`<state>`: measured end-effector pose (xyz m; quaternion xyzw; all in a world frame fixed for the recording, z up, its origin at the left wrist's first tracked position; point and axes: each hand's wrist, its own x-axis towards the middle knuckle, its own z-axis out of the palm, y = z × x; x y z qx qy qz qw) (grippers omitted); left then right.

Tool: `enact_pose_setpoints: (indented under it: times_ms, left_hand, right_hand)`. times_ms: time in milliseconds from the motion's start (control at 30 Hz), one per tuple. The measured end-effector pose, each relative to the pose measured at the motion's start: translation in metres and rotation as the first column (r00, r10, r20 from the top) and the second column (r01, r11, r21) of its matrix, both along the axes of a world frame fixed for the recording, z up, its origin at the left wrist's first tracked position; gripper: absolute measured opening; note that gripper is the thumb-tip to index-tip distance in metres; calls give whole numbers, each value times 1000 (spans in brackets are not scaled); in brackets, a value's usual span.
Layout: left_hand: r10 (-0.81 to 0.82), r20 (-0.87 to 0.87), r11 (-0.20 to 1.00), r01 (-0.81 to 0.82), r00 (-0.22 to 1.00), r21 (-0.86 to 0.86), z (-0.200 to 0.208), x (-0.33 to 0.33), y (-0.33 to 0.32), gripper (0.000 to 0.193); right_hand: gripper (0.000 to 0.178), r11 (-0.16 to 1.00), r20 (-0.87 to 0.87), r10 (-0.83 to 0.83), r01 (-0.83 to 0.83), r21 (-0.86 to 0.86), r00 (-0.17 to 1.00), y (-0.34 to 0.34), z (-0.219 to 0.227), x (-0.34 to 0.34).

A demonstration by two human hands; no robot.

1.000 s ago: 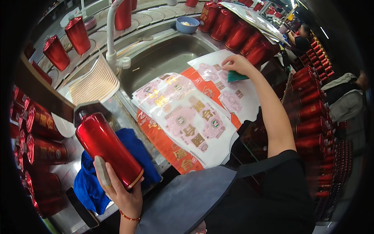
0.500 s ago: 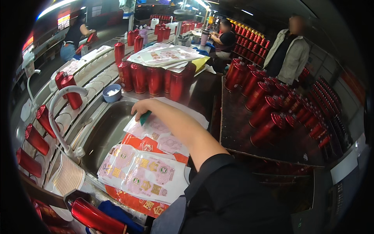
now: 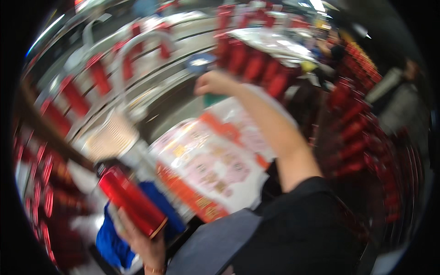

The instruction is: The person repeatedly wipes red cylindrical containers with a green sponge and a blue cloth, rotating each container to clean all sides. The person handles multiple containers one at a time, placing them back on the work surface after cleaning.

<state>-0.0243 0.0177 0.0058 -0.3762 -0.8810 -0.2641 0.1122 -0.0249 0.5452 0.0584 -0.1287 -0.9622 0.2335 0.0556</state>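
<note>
My right hand point(image 3: 215, 84) reaches across the sink's near rim, its fingers closed on a flat green scraper-like piece point(image 3: 214, 99). Below that arm lie printed transfer sheets point(image 3: 215, 167) with pink and gold designs, stacked over red-orange sheets point(image 3: 183, 190). At the lower left, my left hand point(image 3: 145, 243) lies against the side of a red metallic bottle point(image 3: 132, 198), which tilts over a blue cloth point(image 3: 112, 238). Fingers of the left hand run along the bottle, partly hidden by it. Everything is smeared by motion.
The metal sink point(image 3: 176, 106) has a curved white faucet point(image 3: 121, 68) and a blue bowl point(image 3: 200, 62) at its edge. Red bottles point(image 3: 75, 96) line the racks at left; more stand under stacked sheets point(image 3: 275, 43) and at right. A person point(image 3: 405, 105) stands at far right.
The view has swung left and down, so the scene sits further right. The left hand now shows beside the red bottle, which appears higher and larger. The right hand still holds the green piece.
</note>
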Motion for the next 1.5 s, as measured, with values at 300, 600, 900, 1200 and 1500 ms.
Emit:
enact_pose_setpoints:
  times_ms: [300,600,900,1200,1500]
  left_hand:
    - [-182,192,950,122,964,287,-4,-6,-2,128]
    - [-262,228,931,183,938,317,4,-19,4,127]
    - [-336,334,922,235,881,309,12,-26,-5,139]
    - [-413,686,729,-234,599,643,-17,-36,10,87]
    - [-218,619,854,-159,754,495,-8,-25,13,81]
  right_hand:
    - [10,966,-95,254,-248,72,963,-198,80,31]
    - [13,809,-231,569,-588,-15,789,-280,121,51]
    - [8,774,-54,588,-581,-251,807,-303,104,8]
    - [12,808,-197,549,-576,-122,812,-304,54,-33]
    - [28,923,-129,199,-230,-308,971,-291,42,-25]
